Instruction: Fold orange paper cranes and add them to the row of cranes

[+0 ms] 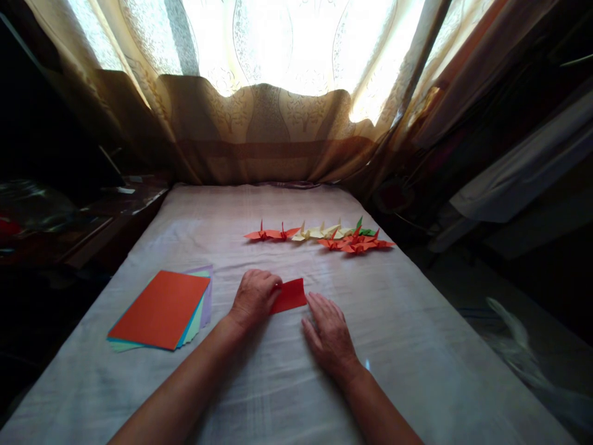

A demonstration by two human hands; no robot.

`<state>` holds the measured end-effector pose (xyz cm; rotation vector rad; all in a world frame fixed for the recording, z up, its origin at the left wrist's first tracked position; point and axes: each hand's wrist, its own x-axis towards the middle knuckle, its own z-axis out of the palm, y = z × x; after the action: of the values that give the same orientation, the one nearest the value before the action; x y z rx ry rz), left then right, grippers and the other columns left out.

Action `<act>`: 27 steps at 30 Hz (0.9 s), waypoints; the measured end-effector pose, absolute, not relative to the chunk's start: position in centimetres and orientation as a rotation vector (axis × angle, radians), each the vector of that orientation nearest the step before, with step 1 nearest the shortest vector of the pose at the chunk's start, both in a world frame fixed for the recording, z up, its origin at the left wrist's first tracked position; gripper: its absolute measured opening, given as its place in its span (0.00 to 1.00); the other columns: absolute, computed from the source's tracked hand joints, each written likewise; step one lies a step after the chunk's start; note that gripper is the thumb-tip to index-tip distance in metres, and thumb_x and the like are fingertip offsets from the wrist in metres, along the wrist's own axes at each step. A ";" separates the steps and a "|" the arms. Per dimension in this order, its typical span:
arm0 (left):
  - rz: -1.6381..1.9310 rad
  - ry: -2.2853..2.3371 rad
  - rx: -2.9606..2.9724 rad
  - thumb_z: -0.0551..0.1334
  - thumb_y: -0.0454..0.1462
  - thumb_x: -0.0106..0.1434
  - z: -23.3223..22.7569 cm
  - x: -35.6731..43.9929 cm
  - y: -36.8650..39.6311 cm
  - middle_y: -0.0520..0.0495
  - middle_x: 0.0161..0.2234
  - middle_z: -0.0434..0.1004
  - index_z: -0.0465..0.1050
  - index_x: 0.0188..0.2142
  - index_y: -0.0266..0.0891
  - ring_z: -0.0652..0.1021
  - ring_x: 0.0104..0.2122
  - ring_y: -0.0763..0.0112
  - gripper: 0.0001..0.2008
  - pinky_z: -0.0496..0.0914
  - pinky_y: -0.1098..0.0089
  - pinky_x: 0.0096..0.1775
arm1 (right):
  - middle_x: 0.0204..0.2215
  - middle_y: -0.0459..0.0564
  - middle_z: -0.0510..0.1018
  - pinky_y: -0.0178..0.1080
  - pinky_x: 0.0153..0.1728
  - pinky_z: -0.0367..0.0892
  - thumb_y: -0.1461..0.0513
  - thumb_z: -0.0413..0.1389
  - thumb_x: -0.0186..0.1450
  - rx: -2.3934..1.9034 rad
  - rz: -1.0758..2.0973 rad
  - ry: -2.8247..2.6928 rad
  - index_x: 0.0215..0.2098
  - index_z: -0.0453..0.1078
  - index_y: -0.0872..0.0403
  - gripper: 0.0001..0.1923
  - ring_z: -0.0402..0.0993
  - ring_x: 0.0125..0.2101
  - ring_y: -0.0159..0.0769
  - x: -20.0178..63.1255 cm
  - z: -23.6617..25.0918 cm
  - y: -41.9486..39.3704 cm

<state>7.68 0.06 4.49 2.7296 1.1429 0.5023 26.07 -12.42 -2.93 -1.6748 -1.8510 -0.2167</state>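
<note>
Both forearms are extended from the lower edge of the view toward 12 o'clock, converging slightly over the cloth-covered tabletop (407,346). The left hand (254,298) is laid knuckles-up with the fingers curled down onto the left end of a folded red paper (290,295), which is pressed against the cloth; whether the edge is pinched cannot be told. The right hand (328,334) is rested flat and released, palm down, fingers spread and pointed toward 11 o'clock, with the fingertips just beside the paper's lower right corner.

The folded red paper is seen as a narrow rectangle lying flat near the tabletop's middle. Its long axis is run roughly from 8 o'clock to 2 o'clock, the right end being raised slightly toward the window, and its left end is covered by the left hand.

At 9 o'clock from the hands, a fanned stack of coloured paper sheets (162,309) is laid, topped by an orange-red sheet, with green, blue and lilac edges shown beneath. At 12 to 1 o'clock, well apart from the hands, a row of origami cranes (319,236) is set out in orange, pale yellow, green and red, several touching or overlapping.

The tabletop is covered by a pale, faintly checked cloth. Behind it, tan patterned curtains (259,123) are hung before a bright window, and the room to either side is left in deep shadow.
</note>
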 end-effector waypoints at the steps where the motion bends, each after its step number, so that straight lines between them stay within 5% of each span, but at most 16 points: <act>1: 0.519 1.120 2.727 0.61 0.33 0.63 4.8 7.6 0.1 0.47 0.34 0.79 0.75 0.36 0.42 0.76 0.38 0.62 0.04 0.66 0.61 0.47 | 0.56 0.58 0.73 0.50 0.57 0.64 0.62 0.49 0.68 -1.656 -0.218 -1.814 0.65 0.59 0.55 0.26 0.69 0.57 0.45 26.3 -3.0 -12.3; 8: 0.730 0.855 2.669 0.55 0.35 0.69 7.3 5.3 0.1 0.51 0.38 0.81 0.73 0.36 0.43 0.76 0.43 0.67 0.08 0.54 0.55 0.58 | 0.54 0.58 0.75 0.49 0.50 0.71 0.62 0.50 0.67 -1.610 -0.295 -1.660 0.68 0.53 0.53 0.31 0.73 0.52 0.46 28.6 -2.1 -11.2; 15: 0.735 0.773 2.723 0.55 0.41 0.71 6.7 4.2 0.7 0.49 0.44 0.81 0.76 0.36 0.45 0.74 0.50 0.65 0.12 0.48 0.53 0.61 | 0.56 0.56 0.74 0.48 0.54 0.69 0.62 0.53 0.67 -1.381 -0.188 -1.804 0.64 0.60 0.50 0.27 0.71 0.55 0.44 28.0 2.7 -10.7; 21: 0.779 0.716 2.785 0.55 0.42 0.72 6.1 4.5 0.5 0.50 0.43 0.81 0.78 0.36 0.47 0.75 0.49 0.66 0.13 0.49 0.54 0.61 | 0.44 0.53 0.82 0.40 0.44 0.75 0.63 0.54 0.68 -1.248 0.017 -1.875 0.57 0.68 0.50 0.19 0.80 0.40 0.37 26.9 4.7 -9.9; 27: 1.065 0.690 2.883 0.57 0.38 0.71 5.9 4.2 0.2 0.50 0.43 0.82 0.78 0.39 0.47 0.77 0.47 0.66 0.10 0.55 0.56 0.59 | 0.33 0.49 0.82 0.34 0.32 0.74 0.67 0.50 0.66 -1.341 0.154 -1.767 0.53 0.70 0.52 0.19 0.78 0.29 0.33 26.1 3.5 -9.1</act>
<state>4.24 0.22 5.93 2.8828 0.6903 1.0649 26.11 -9.13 3.49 -1.3415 -1.7670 0.1543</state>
